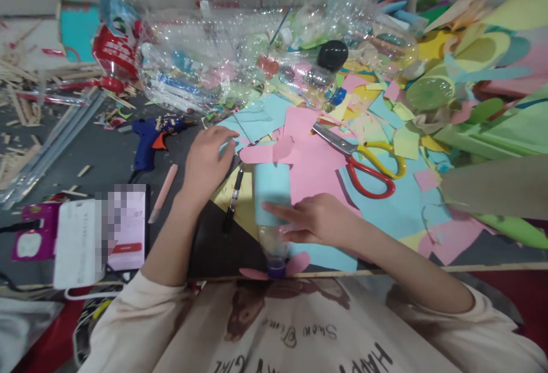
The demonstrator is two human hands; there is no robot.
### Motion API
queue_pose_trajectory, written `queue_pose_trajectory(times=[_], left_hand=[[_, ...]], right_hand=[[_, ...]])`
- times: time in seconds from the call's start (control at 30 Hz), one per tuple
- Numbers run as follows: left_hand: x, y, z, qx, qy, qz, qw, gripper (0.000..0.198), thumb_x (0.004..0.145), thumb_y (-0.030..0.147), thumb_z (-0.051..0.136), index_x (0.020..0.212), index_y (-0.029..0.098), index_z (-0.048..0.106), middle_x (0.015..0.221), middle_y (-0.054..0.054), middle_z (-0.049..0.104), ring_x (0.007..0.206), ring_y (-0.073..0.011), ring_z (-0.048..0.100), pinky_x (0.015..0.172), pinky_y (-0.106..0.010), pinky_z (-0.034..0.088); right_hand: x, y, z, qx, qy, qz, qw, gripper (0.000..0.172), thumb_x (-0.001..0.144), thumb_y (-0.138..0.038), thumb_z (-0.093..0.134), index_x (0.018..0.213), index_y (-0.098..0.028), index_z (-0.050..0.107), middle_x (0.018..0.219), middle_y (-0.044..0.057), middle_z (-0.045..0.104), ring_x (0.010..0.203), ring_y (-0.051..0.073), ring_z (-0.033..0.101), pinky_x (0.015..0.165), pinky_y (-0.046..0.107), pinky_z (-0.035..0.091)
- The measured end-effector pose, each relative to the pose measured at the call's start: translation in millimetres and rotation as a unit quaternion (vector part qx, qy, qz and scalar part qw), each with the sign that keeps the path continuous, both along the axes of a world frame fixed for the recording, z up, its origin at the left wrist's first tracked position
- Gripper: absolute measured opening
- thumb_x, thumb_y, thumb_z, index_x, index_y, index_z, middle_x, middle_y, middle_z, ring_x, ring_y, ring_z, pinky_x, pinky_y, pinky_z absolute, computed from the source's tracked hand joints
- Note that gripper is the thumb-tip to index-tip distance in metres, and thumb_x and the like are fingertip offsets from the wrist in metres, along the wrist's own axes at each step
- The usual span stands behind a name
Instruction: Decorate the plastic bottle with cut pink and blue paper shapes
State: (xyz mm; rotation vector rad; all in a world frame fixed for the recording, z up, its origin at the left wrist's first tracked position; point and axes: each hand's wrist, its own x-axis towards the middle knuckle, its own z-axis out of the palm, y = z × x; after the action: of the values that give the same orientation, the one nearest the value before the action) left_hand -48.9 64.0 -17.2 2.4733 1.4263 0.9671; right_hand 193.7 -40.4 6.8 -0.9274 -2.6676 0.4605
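Observation:
A clear plastic bottle (pixel 270 240) lies on its side, with its purple cap (pixel 276 268) toward me. Light blue paper (pixel 271 187) covers its body, and pink rounded paper pieces (pixel 261 154) show at the far end. Two more pink pieces (pixel 298 263) stick out beside the cap. My right hand (pixel 319 220) is over the bottle, index finger stretched out across the blue paper, holding nothing visible. Left of the bottle's far end, my left hand (pixel 209 159) rests with thumb and fingers apart. A black pen (pixel 233 201) lies between that hand and the bottle.
Red-and-yellow scissors (pixel 370 176) lie on pink and blue paper at right. A blue glue gun (pixel 148 139), pink marker-like stick (pixel 164 193), phone (pixel 127 230) and white power strip (pixel 77 241) are at left. Plastic bottles (pixel 192 47) and paper scraps pile up behind.

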Motion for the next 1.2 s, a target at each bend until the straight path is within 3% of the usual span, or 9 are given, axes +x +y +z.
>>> queue_pose_trajectory(times=[0.1,0.2,0.37,0.53,0.7,0.87,0.93,1.07,1.2], left_hand=[[9,-2,-20.2,0.012,0.036,0.013,0.999,0.024,0.094,0.031,0.044,0.101,0.024,0.065,0.095,-0.006,0.070,0.089,-0.0242,0.062,0.078,-0.038,0.048],[16,-5,-27.3,0.008,0.053,0.014,0.998,0.030,0.095,0.030,0.040,0.113,0.024,0.063,0.105,-0.009,0.069,0.099,-0.0265,0.061,0.085,-0.041,0.047],[26,-14,-16.1,-0.115,0.170,0.030,0.978,0.045,0.098,0.033,0.029,0.138,0.025,0.048,0.143,-0.013,0.050,0.136,-0.0307,0.040,0.108,-0.048,0.034],[35,-15,-4.0,-0.179,0.185,0.027,0.966,0.048,0.097,0.032,0.029,0.142,0.025,0.044,0.151,-0.011,0.041,0.143,-0.0327,0.030,0.114,-0.054,0.025],[37,-6,-8.2,-0.210,0.075,0.031,0.974,0.049,0.096,0.031,0.030,0.144,0.025,0.041,0.147,-0.009,0.047,0.140,-0.0292,0.035,0.114,-0.050,0.027],[39,11,-9.5,-0.278,-0.078,0.045,0.956,0.046,0.089,0.025,0.042,0.133,0.027,0.054,0.143,-0.005,0.053,0.135,-0.0279,0.043,0.114,-0.049,0.029],[43,18,-6.7,-0.317,-0.165,0.040,0.933,0.045,0.085,0.023,0.047,0.128,0.026,0.057,0.140,-0.004,0.055,0.133,-0.0254,0.046,0.113,-0.044,0.032],[51,26,0.2,-0.406,-0.321,0.074,0.853,0.044,0.079,0.022,0.051,0.123,0.020,0.060,0.128,-0.006,0.063,0.117,-0.0249,0.060,0.100,-0.041,0.048],[53,25,6.9,-0.391,-0.416,0.091,0.816,0.034,0.078,0.024,0.053,0.108,0.018,0.067,0.114,-0.007,0.069,0.111,-0.0235,0.064,0.095,-0.038,0.050]], right_hand=[[5,0,-3.4,-0.010,-0.032,-0.040,0.999,0.052,0.100,-0.050,0.029,0.129,-0.020,0.059,0.059,0.000,0.065,0.047,0.013,0.054,0.048,0.027,0.028],[9,9,-8.9,0.024,-0.028,-0.102,0.994,0.056,0.101,-0.049,0.019,0.130,-0.020,0.058,0.067,0.003,0.066,0.057,0.016,0.059,0.051,0.027,0.033],[7,25,-11.4,0.008,-0.036,-0.183,0.982,0.065,0.097,-0.058,0.012,0.136,-0.023,0.050,0.093,0.008,0.067,0.081,0.021,0.061,0.060,0.029,0.041],[-3,32,-18.0,0.010,-0.022,-0.234,0.972,0.073,0.092,-0.068,0.012,0.137,-0.022,0.046,0.106,0.012,0.062,0.092,0.025,0.058,0.071,0.035,0.045],[-6,32,-37.2,0.038,0.044,-0.234,0.971,0.068,0.093,-0.066,0.022,0.134,-0.018,0.046,0.104,0.013,0.061,0.092,0.026,0.056,0.075,0.038,0.046],[-3,33,-46.9,0.057,0.086,-0.223,0.969,0.063,0.094,-0.063,0.026,0.137,-0.021,0.041,0.103,0.012,0.060,0.091,0.027,0.056,0.073,0.039,0.045],[-3,33,-47.3,0.054,0.097,-0.221,0.969,0.061,0.094,-0.062,0.028,0.140,-0.023,0.038,0.104,0.011,0.059,0.092,0.026,0.055,0.074,0.039,0.045],[-3,31,-45.7,0.053,0.124,-0.225,0.965,0.057,0.094,-0.057,0.036,0.141,-0.025,0.037,0.092,0.007,0.053,0.083,0.023,0.052,0.070,0.037,0.045],[-6,29,-43.0,0.121,0.180,-0.193,0.957,0.046,0.095,-0.047,0.041,0.137,-0.028,0.043,0.098,0.007,0.051,0.088,0.022,0.052,0.076,0.036,0.046]])
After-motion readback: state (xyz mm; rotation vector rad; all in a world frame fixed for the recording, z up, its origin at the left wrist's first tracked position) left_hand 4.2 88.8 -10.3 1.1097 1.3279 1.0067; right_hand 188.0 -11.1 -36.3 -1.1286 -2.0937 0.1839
